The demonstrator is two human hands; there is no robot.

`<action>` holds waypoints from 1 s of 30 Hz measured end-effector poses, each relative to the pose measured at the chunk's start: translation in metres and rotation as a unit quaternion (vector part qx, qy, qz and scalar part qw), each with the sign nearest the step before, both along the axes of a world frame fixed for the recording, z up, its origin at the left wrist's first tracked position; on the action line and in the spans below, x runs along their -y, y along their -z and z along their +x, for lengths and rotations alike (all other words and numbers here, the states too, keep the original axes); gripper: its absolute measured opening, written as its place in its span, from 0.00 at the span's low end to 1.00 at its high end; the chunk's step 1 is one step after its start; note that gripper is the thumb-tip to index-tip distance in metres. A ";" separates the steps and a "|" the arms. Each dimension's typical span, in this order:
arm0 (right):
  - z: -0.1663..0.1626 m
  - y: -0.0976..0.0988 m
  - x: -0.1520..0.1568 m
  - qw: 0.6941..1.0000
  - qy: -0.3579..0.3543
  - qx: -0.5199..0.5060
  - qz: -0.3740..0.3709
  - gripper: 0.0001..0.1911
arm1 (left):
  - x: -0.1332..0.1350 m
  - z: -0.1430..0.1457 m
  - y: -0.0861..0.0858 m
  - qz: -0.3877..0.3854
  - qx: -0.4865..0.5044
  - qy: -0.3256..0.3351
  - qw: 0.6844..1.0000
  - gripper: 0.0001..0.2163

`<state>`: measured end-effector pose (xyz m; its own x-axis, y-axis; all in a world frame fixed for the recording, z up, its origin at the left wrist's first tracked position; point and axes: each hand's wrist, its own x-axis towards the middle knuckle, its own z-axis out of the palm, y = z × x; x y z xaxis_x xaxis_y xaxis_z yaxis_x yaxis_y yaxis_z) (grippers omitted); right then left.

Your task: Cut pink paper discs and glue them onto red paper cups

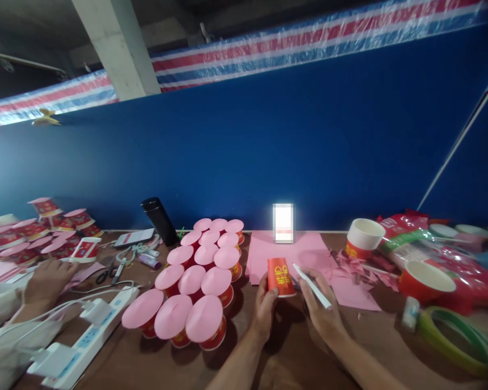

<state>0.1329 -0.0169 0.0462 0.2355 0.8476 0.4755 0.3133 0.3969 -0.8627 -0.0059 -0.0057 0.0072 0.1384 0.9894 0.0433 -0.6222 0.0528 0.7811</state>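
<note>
Seeing at the far left of the frame a pile of red cups (pixel 52 222), many with pink tops, and just below it a co-worker's hand (pixel 51 276), being unable to tell what that grip has hold of. Seeing below this, at lower left, a white power strip (pixel 93 336) with two chargers (pixel 55 360) plugged in and white cables looping about. Finding scissors (pixel 106 272), a flat white thing (pixel 134 237) and a purple tube (pixel 149 261) near a leaning black bottle (pixel 160 222), left of centre. Facing three columns of red cups with pink paper discs (pixel 205 254) on top, running from lower left up toward the middle. Holding the orange-red cup (pixel 281 277) just right of centre in the left hand (pixel 265 306), closing thumb and fingers around its left side, with yellow lettering facing the camera and a pale edge at the bottom. Seeing pink paper (pixel 309 249) behind it and a bright white screen (pixel 283 223), blurred into blocks, standing at the back. Pinching a white pen (pixel 315 290) between the fingers of the right hand (pixel 319 303), pointing one end toward the cup, being unable to tell whether touching or just short. Seeing farther right pink scraps (pixel 361 271), a white-and-red cup (pixel 366 233), plastic bags (pixel 404 230), an open red cup (pixel 415 287) and, at lower right, a yellow-green tape roll (pixel 431 333).
</note>
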 end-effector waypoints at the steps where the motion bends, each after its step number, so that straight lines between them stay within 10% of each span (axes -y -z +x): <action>1: 0.002 -0.003 -0.004 1.000 -0.001 0.005 0.002 0.13 | 0.000 0.000 0.000 -0.001 -0.001 -0.001 1.000 0.25; 30: 0.004 0.009 0.015 0.974 -0.035 0.167 0.151 0.10 | -0.001 0.001 0.003 0.017 -0.021 -0.011 1.000 0.24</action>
<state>0.1368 -0.0321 0.0368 -0.0286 0.6663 0.7452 0.5201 0.6465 -0.5581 -0.0048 -0.0048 0.0037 0.1197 0.9903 0.0711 -0.5897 0.0133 0.8075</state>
